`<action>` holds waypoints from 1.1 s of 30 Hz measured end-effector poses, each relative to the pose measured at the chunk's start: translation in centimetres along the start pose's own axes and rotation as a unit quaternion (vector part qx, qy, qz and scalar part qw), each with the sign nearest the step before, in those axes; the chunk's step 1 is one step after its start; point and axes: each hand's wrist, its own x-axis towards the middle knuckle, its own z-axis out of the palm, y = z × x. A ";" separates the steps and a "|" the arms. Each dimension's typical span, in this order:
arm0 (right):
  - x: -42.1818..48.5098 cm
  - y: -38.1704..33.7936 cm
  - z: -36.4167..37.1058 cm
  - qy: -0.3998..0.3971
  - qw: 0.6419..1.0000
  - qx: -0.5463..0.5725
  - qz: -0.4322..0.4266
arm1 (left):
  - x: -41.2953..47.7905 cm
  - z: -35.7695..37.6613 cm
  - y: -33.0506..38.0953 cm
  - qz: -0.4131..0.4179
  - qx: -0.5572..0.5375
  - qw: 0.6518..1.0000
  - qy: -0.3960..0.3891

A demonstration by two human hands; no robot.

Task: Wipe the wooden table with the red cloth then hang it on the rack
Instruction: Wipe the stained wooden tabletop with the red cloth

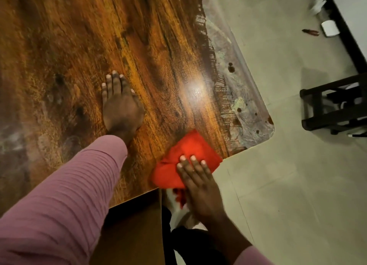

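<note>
The wooden table [83,38] fills the upper left, dark brown with a glossy grain and a worn grey strip along its right edge. A folded red cloth [178,153] lies on the table's near right corner, partly over the front edge. My right hand [198,181] presses flat on the cloth with its fingers spread over it. My left hand [121,106] rests flat on the bare tabletop, fingers together, holding nothing. A pink ribbed sleeve covers my left arm.
Pale floor tiles [278,165] lie to the right of the table. A dark wooden rack or stool frame [329,108] stands on the floor at the right. A small white object [329,28] and scraps lie near a dark skirting at the top right.
</note>
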 end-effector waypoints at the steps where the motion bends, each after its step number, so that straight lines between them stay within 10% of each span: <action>1: -0.3 1.9 -0.4 -0.002 0.999 -0.007 0.032 | 0.0 0.0 -0.1 0.000 -0.001 1.000 0.000; 9: 1.3 10.7 -4.6 0.068 0.960 0.075 0.263 | -0.1 0.1 0.3 -0.009 0.008 1.000 0.001; 17: 0.3 6.2 -2.3 0.011 0.999 0.001 0.041 | -1.3 -0.1 4.0 0.010 0.030 0.999 0.019; 26: 2.7 20.7 -7.2 0.074 0.962 0.087 0.246 | -1.6 2.3 14.2 -0.001 -0.037 0.999 0.021; 33: 3.9 14.0 -4.9 0.011 0.996 0.032 0.088 | -0.6 4.1 15.5 -0.065 -0.039 0.997 0.034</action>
